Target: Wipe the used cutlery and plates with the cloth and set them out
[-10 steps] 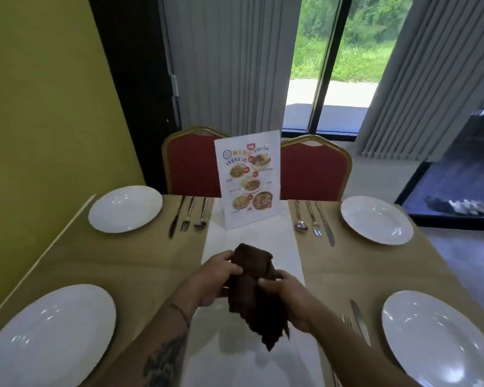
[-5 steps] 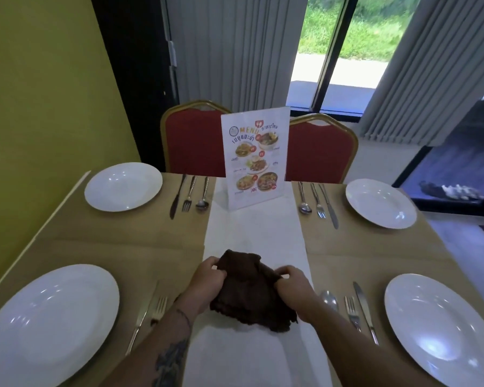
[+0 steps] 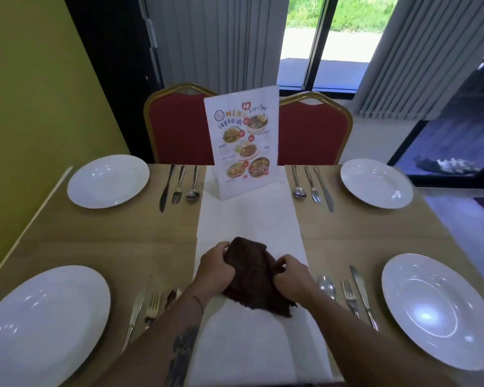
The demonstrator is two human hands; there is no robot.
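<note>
The dark brown cloth [image 3: 252, 277] sits bunched on the white runner [image 3: 246, 219], near the middle of the worktop [image 3: 95, 241], and both hands are on it. The left hand [image 3: 215, 268] curls its fingers into the cloth's left edge. The right hand [image 3: 291, 277] pinches the right edge, fingers tucked into the folds. The cloth's ragged lower edge spills toward the person between the two wrists.

Just right of the right hand lie the right spoon [image 3: 327, 286], right fork [image 3: 349, 297] and right knife [image 3: 362, 294], then the near-right plate [image 3: 436, 308]. Opposite them are the left knife [image 3: 136, 311], the left fork [image 3: 153, 305] and the left spoon [image 3: 172, 296], the last half hidden by the left forearm, all beside the near-left plate [image 3: 39, 325].

Up the runner, well apart from the cloth, the menu stand [image 3: 242, 146] stands upright. The far-left plate [image 3: 108, 181] and far-right plate [image 3: 376, 183] flank it, with the far-left cutlery [image 3: 178, 185] and far-right cutlery [image 3: 312, 185] on their inner sides. Two red chairs [image 3: 179, 129] stand behind the far edge.
</note>
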